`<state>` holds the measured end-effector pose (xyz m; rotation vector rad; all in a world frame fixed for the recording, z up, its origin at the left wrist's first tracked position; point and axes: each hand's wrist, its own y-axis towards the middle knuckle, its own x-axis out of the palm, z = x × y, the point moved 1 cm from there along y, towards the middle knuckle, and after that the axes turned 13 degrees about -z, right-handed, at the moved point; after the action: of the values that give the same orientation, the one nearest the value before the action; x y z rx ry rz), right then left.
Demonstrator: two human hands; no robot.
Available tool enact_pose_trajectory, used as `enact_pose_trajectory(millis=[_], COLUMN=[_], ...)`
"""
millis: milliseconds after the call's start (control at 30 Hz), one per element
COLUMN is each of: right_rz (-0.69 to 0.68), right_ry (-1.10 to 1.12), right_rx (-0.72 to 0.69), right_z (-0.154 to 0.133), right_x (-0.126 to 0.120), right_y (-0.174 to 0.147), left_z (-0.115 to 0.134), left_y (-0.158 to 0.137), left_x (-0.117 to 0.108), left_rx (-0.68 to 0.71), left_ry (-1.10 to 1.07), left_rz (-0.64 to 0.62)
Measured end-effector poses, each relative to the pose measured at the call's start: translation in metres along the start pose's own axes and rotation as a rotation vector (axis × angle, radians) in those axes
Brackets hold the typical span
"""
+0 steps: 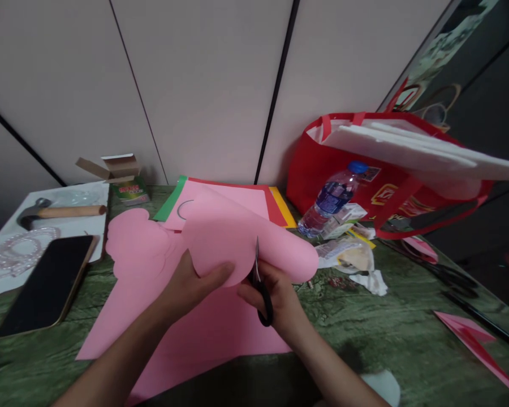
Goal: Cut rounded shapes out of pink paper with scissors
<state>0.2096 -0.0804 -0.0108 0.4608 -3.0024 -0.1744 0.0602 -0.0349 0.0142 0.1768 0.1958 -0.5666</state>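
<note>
A large pink paper sheet (224, 232) is held up above the table, its right part curling over into a roll. My left hand (199, 282) grips its lower left edge, thumb on top and the other fingers hidden beneath. In my right hand (275, 299) are black-handled scissors (263, 294), their blades pointing up at a cut in the paper. Part of the blades is hidden by the sheet. Under both hands lies more pink paper (220, 328), and a pink piece with a scalloped edge (131, 243) rests to the left.
Coloured sheets (280, 209) lie at the back. Leftward are a phone (46, 285), a hammer (68, 211) and an opened small box (129, 186). A water bottle (333, 198), a red bag (314, 164) and paper scraps (373, 281) stand or lie on the right.
</note>
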Motion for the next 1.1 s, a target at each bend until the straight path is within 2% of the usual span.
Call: enact_pose_trajectory(millis=[500, 700, 1100], right_rz=[0.014, 0.019, 0.015], right_ry=[-0.023, -0.014, 0.022], right_rx=[0.060, 0.083, 0.106], right_z=[0.0048, 0.0079, 0.0018], right_x=[-0.0019, -0.0018, -0.0005], right_y=[-0.0021, -0.0027, -0.0014], left_z=[0.0001, 0.0014, -0.0021], left_y=[0.0004, 0.0026, 0.0035], left_x=[-0.0002, 0.0002, -0.0007], left_rx=[0.007, 0.029, 0.007], left_ry=[-0.034, -0.128, -0.143], left_rz=[-0.015, -0.059, 0.003])
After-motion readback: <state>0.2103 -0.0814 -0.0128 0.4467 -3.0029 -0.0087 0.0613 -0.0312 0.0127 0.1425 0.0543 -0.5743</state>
